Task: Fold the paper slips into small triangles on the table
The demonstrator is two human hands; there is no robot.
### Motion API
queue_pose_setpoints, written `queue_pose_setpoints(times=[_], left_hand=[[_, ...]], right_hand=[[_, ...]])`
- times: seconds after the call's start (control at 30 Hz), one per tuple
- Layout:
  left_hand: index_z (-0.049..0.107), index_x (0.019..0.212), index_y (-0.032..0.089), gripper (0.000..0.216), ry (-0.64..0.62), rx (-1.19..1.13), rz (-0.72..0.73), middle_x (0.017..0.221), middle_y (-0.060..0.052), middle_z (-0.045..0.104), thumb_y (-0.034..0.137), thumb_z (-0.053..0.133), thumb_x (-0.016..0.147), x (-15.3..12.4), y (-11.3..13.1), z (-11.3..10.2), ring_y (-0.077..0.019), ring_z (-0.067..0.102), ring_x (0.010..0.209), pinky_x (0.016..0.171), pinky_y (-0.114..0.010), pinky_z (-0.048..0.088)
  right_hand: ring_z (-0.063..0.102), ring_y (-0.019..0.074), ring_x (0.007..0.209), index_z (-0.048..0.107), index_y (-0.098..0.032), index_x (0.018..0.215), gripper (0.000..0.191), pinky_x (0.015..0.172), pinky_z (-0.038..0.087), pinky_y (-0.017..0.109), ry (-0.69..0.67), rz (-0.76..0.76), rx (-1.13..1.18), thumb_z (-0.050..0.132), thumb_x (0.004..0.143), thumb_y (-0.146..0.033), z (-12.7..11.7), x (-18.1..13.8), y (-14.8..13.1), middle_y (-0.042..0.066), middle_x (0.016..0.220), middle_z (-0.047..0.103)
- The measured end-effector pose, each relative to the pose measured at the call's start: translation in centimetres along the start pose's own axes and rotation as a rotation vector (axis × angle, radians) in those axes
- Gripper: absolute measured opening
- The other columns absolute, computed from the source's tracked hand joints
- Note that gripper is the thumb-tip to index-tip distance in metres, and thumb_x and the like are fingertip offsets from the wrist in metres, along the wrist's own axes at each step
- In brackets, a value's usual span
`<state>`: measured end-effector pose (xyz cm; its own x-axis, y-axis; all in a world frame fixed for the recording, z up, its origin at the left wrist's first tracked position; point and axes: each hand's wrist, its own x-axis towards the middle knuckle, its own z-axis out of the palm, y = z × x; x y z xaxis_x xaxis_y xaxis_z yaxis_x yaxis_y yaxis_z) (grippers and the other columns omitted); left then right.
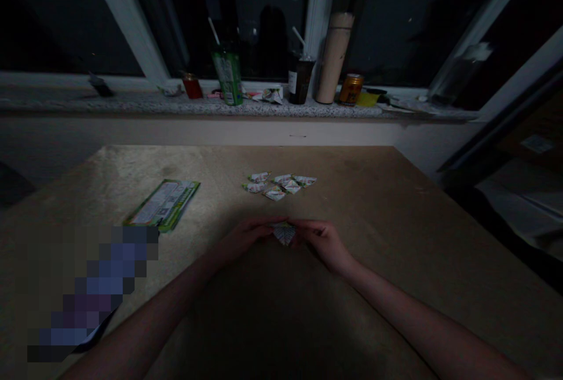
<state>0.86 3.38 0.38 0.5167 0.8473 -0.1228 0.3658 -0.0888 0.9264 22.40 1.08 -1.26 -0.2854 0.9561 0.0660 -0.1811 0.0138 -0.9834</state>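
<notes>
Between my two hands is a small folded piece of printed paper [284, 234], shaped like a triangle with its point toward me. My left hand [248, 236] pinches its left corner, and my right hand [323, 241] pinches the right one. Beyond my fingers lies a loose group of similar folded paper pieces [276, 192], several of them, white with green and red print. Left of these rests a flat green printed packet [163, 205]. The fine creases of the held paper are too dark to make out.
A pixelated device-like object [94, 295] lies by my left forearm on the brown table [378, 192]. Behind, the speckled windowsill [149, 104] bears a green cup [227, 75], a dark cup with a straw [299, 80], a tall beige flask [335, 57] and an orange can [350, 89].
</notes>
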Motion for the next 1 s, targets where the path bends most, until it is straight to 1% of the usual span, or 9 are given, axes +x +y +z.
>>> queue_pose_setpoints(times=[0.17,0.37,0.53,0.63,0.73,0.87,0.9,0.93,1.0], left_hand=[[0.06,0.123,0.023,0.041,0.014,-0.046,-0.009,0.105,-0.001,0.069,0.029,0.046,0.084,0.0,-0.3,0.1,-0.0209,0.061,0.091,0.08,-0.033,0.045],[0.064,0.117,0.025,0.039,0.016,-0.114,0.009,0.111,0.0,0.068,0.027,0.049,0.081,0.0,-0.4,0.1,-0.0216,0.061,0.097,0.086,-0.034,0.044],[0.07,0.106,0.02,0.033,0.075,-0.142,-0.012,0.1,-0.003,0.071,0.028,0.049,0.082,-0.1,0.4,0.7,-0.0233,0.064,0.092,0.083,-0.036,0.046],[0.071,0.092,0.018,0.024,0.132,-0.133,-0.009,0.09,-0.002,0.072,0.035,0.058,0.079,-0.1,1.2,1.6,-0.0233,0.064,0.087,0.08,-0.034,0.047],[0.065,0.098,0.018,0.031,0.177,-0.14,0.0,0.09,-0.002,0.071,0.034,0.067,0.071,0.0,1.7,2.5,-0.0224,0.065,0.084,0.076,-0.033,0.049],[0.046,0.126,0.02,0.066,0.214,-0.167,-0.043,0.095,-0.003,0.07,0.032,0.072,0.066,0.2,1.9,2.7,-0.0228,0.066,0.083,0.071,-0.032,0.05],[0.045,0.127,0.02,0.068,0.205,-0.156,-0.055,0.096,-0.004,0.07,0.033,0.072,0.067,0.2,1.9,2.7,-0.0232,0.065,0.084,0.071,-0.032,0.049],[0.049,0.124,0.018,0.062,0.189,-0.139,-0.063,0.096,-0.004,0.07,0.035,0.07,0.068,0.2,2.1,2.6,-0.0234,0.065,0.085,0.072,-0.032,0.048],[0.063,0.108,0.016,0.043,0.165,-0.1,-0.073,0.09,-0.004,0.07,0.041,0.064,0.074,0.2,2.3,2.4,-0.0232,0.064,0.083,0.071,-0.03,0.046]], right_hand=[[0.064,0.0158,0.062,0.074,-0.022,0.09,0.023,0.062,0.05,0.028,0.006,0.038,0.091,0.068,0.074,-0.038,0.1,-0.1,0.0,0.002,0.068,0.071],[0.064,0.0149,0.063,0.074,-0.022,0.084,0.016,0.065,0.05,0.027,0.006,0.045,0.087,0.065,0.075,-0.031,0.1,-0.1,-0.1,0.002,0.068,0.071],[0.064,0.0153,0.064,0.074,-0.021,0.081,0.014,0.066,0.05,0.028,0.03,0.053,0.033,0.063,0.074,-0.027,0.1,0.0,-0.3,0.002,0.068,0.071],[0.064,0.0148,0.064,0.073,-0.021,0.079,0.013,0.065,0.049,0.027,0.026,0.058,0.0,0.064,0.072,-0.025,0.1,0.0,-0.4,0.0,0.067,0.07],[0.064,0.0144,0.066,0.072,-0.02,0.079,0.014,0.061,0.048,0.025,0.022,0.081,-0.025,0.069,0.069,-0.028,0.2,-0.1,-0.4,0.001,0.073,0.072],[0.064,0.013,0.065,0.07,-0.018,0.08,0.02,0.06,0.048,0.023,0.035,0.106,-0.006,0.075,0.064,-0.03,0.3,-0.1,-0.1,0.001,0.075,0.071],[0.063,0.0125,0.064,0.069,-0.018,0.079,0.02,0.06,0.048,0.023,0.035,0.106,0.004,0.076,0.063,-0.03,0.4,-0.1,0.0,0.001,0.074,0.071],[0.063,0.0121,0.064,0.068,-0.018,0.078,0.02,0.06,0.048,0.022,0.035,0.101,0.013,0.076,0.063,-0.03,0.4,-0.1,0.0,0.001,0.073,0.07],[0.063,0.0121,0.063,0.066,-0.018,0.075,0.02,0.061,0.048,0.023,0.032,0.082,0.022,0.077,0.064,-0.031,0.4,-0.1,-0.2,0.001,0.072,0.069]])
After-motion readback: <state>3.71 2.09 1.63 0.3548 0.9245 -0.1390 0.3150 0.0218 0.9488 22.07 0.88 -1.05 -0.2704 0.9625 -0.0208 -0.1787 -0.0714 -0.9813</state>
